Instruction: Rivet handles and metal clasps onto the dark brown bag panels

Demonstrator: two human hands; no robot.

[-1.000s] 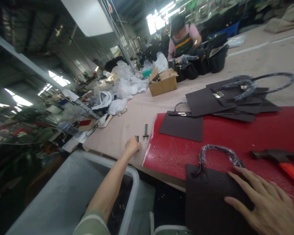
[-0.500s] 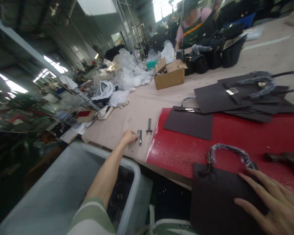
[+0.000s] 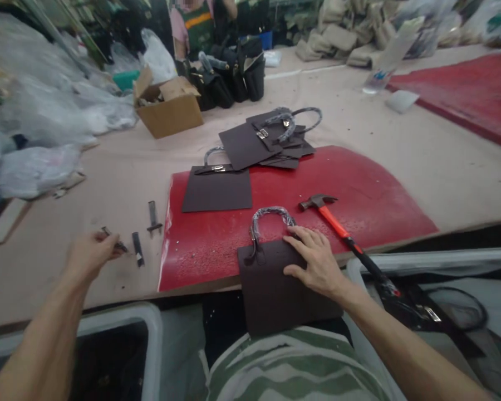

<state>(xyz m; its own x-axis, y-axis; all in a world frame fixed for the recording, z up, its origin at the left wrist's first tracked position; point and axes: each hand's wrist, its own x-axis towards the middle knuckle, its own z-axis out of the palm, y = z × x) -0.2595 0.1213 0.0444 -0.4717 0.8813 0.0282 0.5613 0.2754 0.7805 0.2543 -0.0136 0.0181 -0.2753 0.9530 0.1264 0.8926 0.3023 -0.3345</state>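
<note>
My left hand (image 3: 92, 253) pinches a small dark metal tool (image 3: 116, 240) above the table at the left. Beside it lie a dark metal bar (image 3: 137, 249) and a T-shaped metal piece (image 3: 152, 216). My right hand (image 3: 315, 257) rests with spread fingers on a dark brown bag panel (image 3: 271, 295) at the near table edge. The panel's handle (image 3: 272, 211) is wrapped in clear plastic. A hammer (image 3: 336, 221) with an orange and black grip lies right of it on the red mat (image 3: 209, 239). Another handled panel (image 3: 217, 192) lies on the mat's far left.
Stacked panels (image 3: 250, 142) lie behind the mat. A cardboard box (image 3: 171, 114) and plastic wrapping (image 3: 37, 167) are at the back left, with a person (image 3: 198, 28) behind. Grey bins (image 3: 152, 345) flank me below the table edge; a clear bottle (image 3: 379, 75) stands at the back right.
The view has swung right, bringing the whole hammer and right bin into sight. My left hand has lifted the small metal tool from the table. My right hand stays on the panel.
</note>
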